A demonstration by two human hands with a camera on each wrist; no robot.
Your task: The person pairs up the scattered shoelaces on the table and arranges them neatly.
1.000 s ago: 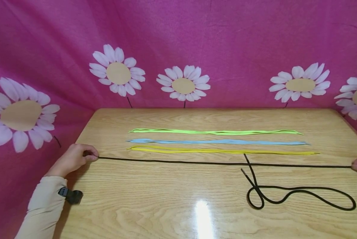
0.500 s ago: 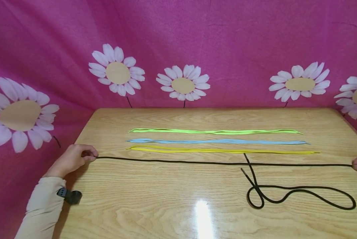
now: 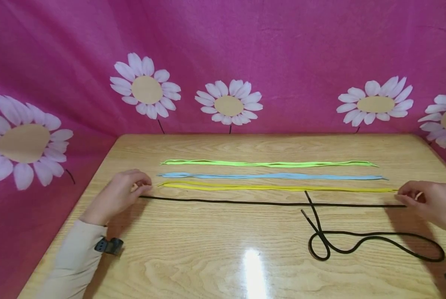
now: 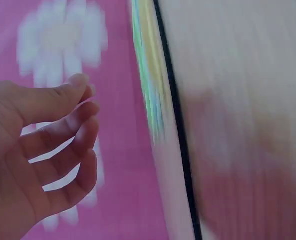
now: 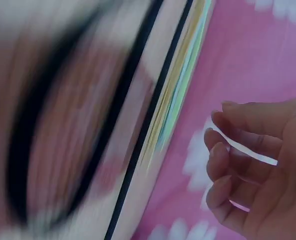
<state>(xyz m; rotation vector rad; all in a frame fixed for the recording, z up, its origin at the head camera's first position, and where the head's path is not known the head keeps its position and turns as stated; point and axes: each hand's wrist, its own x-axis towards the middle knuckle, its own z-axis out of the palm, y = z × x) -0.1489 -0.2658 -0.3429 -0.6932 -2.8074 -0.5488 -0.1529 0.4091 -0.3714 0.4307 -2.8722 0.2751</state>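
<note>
A black shoelace (image 3: 226,202) runs nearly straight across the wooden table, in front of a yellow shoelace (image 3: 283,188). Near its left end hovers my left hand (image 3: 120,193), fingers loosely bent; in the left wrist view nothing is between them and the black lace passes apart from the hand. My right hand (image 3: 432,203) is over the lace's right part, hiding its end in the head view. The right wrist view shows those fingers loosely curled and holding nothing. A second black shoelace (image 3: 357,232) lies looped at the front right, one end crossing the straight one.
Behind the yellow lace lie a light blue shoelace (image 3: 294,175) and a neon green shoelace (image 3: 264,164), both stretched lengthwise. A pink cloth (image 3: 297,50) with printed daisies hangs around the table's (image 3: 193,257) back and sides. Both wrist views are blurred.
Both hands have let go of the straight black lace's ends and moved inward, the right one farther. Half a second ago they still pinched it. The laces lie almost as before.
</note>
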